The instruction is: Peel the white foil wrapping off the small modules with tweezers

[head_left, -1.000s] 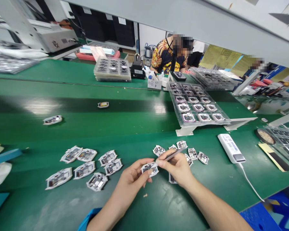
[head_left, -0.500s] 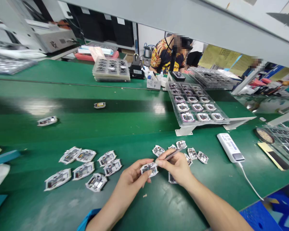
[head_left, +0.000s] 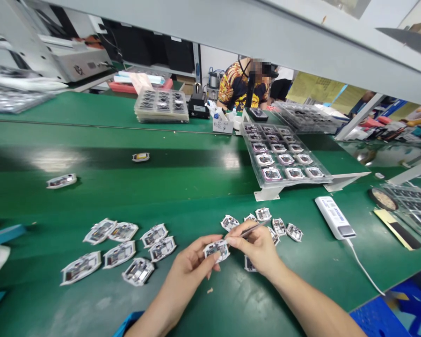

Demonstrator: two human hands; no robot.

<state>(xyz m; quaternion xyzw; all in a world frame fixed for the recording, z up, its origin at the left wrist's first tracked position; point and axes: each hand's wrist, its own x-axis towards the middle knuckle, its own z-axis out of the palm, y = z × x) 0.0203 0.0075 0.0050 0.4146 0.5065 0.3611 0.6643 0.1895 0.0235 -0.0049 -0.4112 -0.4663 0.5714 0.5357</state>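
Along a glossy green workbench [head_left: 196, 199], seven white-framed circuit modules [head_left: 119, 254] lie in loose rows, well left of the work. A person's left hand [head_left: 191, 264] holds another white-framed module with dark circuitry [head_left: 216, 250] above the bench, thumb and forefinger [head_left: 210, 256] pinching its edges, the remaining fingers curled beneath. The right hand [head_left: 254, 248], fingers [head_left: 235, 241] pressed together, pinches slim metal tweezers [head_left: 249, 229], their tips at the module's upper right edge (the exact contact is too small to tell). Little has changed in the past second: both grips stay put, and only the view has drifted. To the right sit a cluster of similar modules [head_left: 279, 226], a clear plastic tray of modules [head_left: 284, 157] on white brackets, and a white oblong device with a cable [head_left: 335, 217]. Behind, left to right: a grey benchtop machine [head_left: 77, 65], stacked module trays [head_left: 161, 106], and a co-worker in a patterned shirt [head_left: 243, 84].
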